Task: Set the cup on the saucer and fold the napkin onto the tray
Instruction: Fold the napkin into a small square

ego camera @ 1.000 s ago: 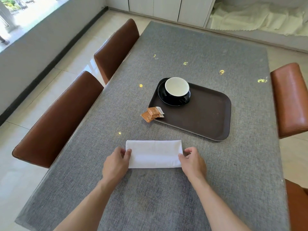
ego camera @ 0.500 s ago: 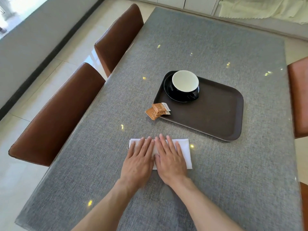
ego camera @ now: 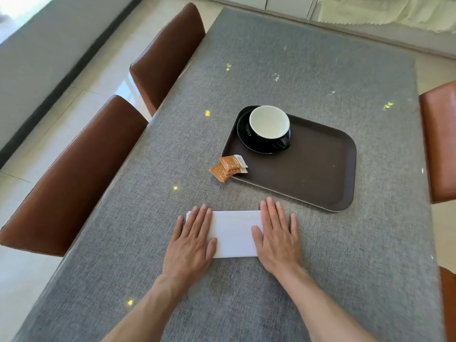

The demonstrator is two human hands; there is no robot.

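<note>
We see the folded white napkin [ego camera: 234, 233] lying on the grey table [ego camera: 345, 255], just short of the brown tray [ego camera: 320, 174] and not on it. The left hand [ego camera: 191, 243] lies flat over its left end and the right hand [ego camera: 277, 239] over its right end, fingers extended and slightly spread, palms down (nothing pinched). The black cup [ego camera: 269, 127] sits on its saucer [ego camera: 243, 134] in the tray's far left corner. Orange packets [ego camera: 228, 167] lean against the tray's near left edge.
</note>
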